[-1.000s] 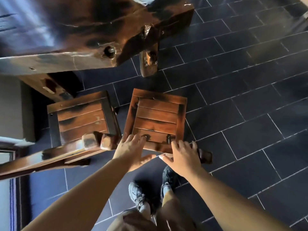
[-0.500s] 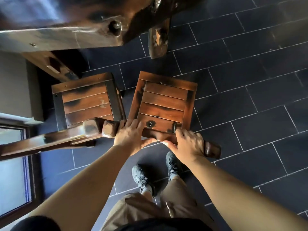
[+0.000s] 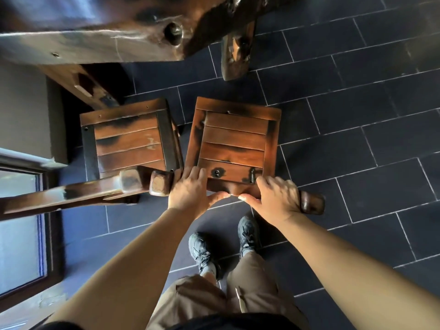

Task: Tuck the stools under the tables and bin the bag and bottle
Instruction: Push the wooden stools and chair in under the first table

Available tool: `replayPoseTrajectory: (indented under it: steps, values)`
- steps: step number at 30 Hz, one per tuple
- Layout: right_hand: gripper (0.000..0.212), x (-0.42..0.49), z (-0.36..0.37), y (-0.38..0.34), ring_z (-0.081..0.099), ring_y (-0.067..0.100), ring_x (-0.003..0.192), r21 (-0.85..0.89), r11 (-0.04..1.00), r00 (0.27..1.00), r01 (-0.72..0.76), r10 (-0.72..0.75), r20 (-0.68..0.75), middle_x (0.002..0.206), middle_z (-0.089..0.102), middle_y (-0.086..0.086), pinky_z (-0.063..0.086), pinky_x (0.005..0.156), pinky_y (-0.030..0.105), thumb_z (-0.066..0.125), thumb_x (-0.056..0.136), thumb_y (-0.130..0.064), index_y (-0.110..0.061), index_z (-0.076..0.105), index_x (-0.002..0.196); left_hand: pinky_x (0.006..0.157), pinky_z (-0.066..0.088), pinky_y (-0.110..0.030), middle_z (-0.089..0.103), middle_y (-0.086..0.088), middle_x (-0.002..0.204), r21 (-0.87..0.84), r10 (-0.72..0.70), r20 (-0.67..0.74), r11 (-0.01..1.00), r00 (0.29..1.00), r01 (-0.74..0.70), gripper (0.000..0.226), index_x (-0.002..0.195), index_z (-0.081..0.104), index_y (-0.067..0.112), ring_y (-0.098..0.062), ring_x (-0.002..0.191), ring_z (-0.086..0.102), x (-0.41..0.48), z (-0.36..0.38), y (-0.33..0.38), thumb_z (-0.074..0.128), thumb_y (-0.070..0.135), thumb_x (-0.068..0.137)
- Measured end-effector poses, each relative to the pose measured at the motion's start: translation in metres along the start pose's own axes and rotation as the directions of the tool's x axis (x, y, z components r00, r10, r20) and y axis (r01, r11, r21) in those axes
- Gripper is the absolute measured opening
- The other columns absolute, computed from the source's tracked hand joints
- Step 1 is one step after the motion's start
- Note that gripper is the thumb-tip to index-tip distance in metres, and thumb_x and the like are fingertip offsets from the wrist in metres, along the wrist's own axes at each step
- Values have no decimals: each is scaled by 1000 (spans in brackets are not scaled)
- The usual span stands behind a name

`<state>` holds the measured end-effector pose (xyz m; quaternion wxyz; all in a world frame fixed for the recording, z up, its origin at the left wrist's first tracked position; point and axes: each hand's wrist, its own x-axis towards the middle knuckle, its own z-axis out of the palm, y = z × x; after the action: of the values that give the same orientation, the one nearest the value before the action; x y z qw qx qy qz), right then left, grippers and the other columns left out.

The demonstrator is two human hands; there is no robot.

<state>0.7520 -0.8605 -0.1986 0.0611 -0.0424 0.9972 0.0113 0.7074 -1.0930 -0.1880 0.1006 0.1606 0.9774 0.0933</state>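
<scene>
Two dark slatted wooden stools stand side by side on the floor, just in front of the table (image 3: 95, 36). The right stool (image 3: 234, 139) is turned slightly, and its far edge lies close to the table leg (image 3: 235, 53). My left hand (image 3: 190, 189) and my right hand (image 3: 273, 196) both grip the back rail at this stool's near edge, fingers over the top and thumbs nearly touching below. The left stool (image 3: 128, 141) sits partly under the table edge, untouched. No bag or bottle is in view.
The left stool's back rail (image 3: 71, 194) juts out beside my left hand. A grey wall (image 3: 23, 110) and a window (image 3: 19, 234) close off the left side. Dark floor tiles (image 3: 357, 163) stretch to the right. My feet (image 3: 226, 246) stand just behind the right stool.
Both hands have stayed on the right stool's back rail. My view has shifted forward over the stools and my feet have stepped closer. The stool has barely moved toward the table leg.
</scene>
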Motion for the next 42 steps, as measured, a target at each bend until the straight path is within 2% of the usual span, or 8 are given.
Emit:
replayPoseTrajectory:
  steps: [5,10,18,22,27,33,38,42]
  values:
    - [71,20,-4,15,65,29,78,2,998,998,65,-65,4,81,69,3,46,71,40,27,83,-82,-19,59,88,81,51,-47,61,-7,102,-33,-77,6,996,997,78,68,101,57,10,-31,103,56,8,0,8,61,73,74]
    - [77,42,-10,27,66,27,87,16,992,990,123,-124,64,92,70,1,48,78,40,23,81,-87,-21,60,98,97,41,-48,60,-5,106,-44,-146,25,988,989,147,67,103,55,12,-30,108,53,16,2,14,61,73,76]
    - [82,71,-16,38,65,29,89,33,984,981,177,-179,72,89,69,2,49,84,45,18,80,-87,-20,64,95,100,35,-50,59,-3,104,-49,-230,-4,972,973,229,70,100,55,15,-29,108,50,29,6,20,42,80,77]
    - [83,80,-20,41,64,27,93,11,979,970,203,-203,137,94,68,0,46,87,44,14,79,-87,-23,63,98,105,30,-48,57,-2,108,-46,-271,44,961,961,273,76,103,52,16,-29,112,48,33,4,23,34,84,76]
    - [84,96,-27,46,62,26,103,29,970,952,243,-244,185,103,67,-1,42,94,44,12,78,-87,-24,60,105,102,30,-46,59,-1,106,-60,-311,27,948,950,312,73,101,53,17,-28,111,50,38,2,27,37,83,75]
    - [81,106,-25,48,63,27,95,17,964,948,264,-263,181,94,67,0,45,87,43,15,80,-88,-23,61,97,98,33,-47,59,1,105,-27,-320,16,947,947,320,77,99,52,19,-27,107,50,43,5,26,25,87,76]
    - [90,109,-24,48,60,26,108,3,964,938,265,-259,231,110,66,0,41,96,46,6,79,-87,-24,58,116,96,34,-49,58,1,105,6,-309,-3,951,951,309,77,100,52,19,-28,105,51,45,8,27,27,89,77]
    - [88,108,-26,48,59,25,111,3,960,934,281,-274,230,114,66,-1,41,97,45,5,80,-87,-25,56,117,95,29,-47,58,1,105,50,-294,-11,954,956,294,72,100,51,21,-27,107,50,45,8,27,33,87,78]
